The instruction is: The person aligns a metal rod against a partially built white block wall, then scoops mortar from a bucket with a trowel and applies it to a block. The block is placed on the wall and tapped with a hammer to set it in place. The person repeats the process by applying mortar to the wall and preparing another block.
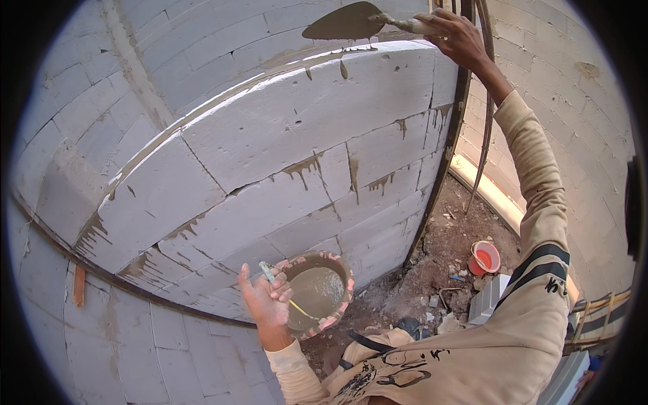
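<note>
High at the right, my right hand is closed round the handle of a pointed trowel, its blade coated in grey mortar. The blade hangs just above the top edge of a white block wall, where wet mortar lies and drips down the face. Lower down, my left hand grips the wire handle of a round bucket with a pinkish, mortar-smeared rim. Grey, wet mortar fills part of this bucket, which hangs close to the wall.
A red bucket stands on the rubble-strewn dirt floor to the right. Near it lies a pale block. A dark upright post borders the wall's right end. Other block walls rise around me.
</note>
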`<state>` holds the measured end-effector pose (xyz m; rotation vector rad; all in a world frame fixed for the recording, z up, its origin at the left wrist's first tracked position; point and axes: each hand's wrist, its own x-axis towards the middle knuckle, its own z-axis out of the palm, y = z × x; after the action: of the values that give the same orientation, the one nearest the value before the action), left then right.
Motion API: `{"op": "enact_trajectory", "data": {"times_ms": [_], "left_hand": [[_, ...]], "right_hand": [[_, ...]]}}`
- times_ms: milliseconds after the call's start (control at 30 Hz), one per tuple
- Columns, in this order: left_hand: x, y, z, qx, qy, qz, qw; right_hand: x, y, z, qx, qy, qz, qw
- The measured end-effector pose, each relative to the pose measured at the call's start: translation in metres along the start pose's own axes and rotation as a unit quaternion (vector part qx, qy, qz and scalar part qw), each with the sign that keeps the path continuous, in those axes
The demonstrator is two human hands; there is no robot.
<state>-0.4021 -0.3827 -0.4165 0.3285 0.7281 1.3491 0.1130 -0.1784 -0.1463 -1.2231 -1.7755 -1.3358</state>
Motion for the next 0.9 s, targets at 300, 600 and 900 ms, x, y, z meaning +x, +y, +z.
{"op": "enact_trajectory", "data": {"times_ms": [300, 600, 900], "left_hand": [[0.015, -0.04, 0.031, 0.003, -0.03, -0.044, 0.999], [0.019, -0.057, 0.03, 0.013, -0.018, -0.042, 0.999], [0.003, -0.054, 0.003, 0.027, 0.0, -0.04, 0.999]], "right_hand": [[0.005, -0.012, -0.029, 0.116, -0.059, 0.045, 0.99], [-0.079, -0.084, -0.083, 0.221, -0.163, -0.064, 0.959], [-0.244, -0.35, -0.036, 0.357, -0.446, -0.252, 0.781]]}}
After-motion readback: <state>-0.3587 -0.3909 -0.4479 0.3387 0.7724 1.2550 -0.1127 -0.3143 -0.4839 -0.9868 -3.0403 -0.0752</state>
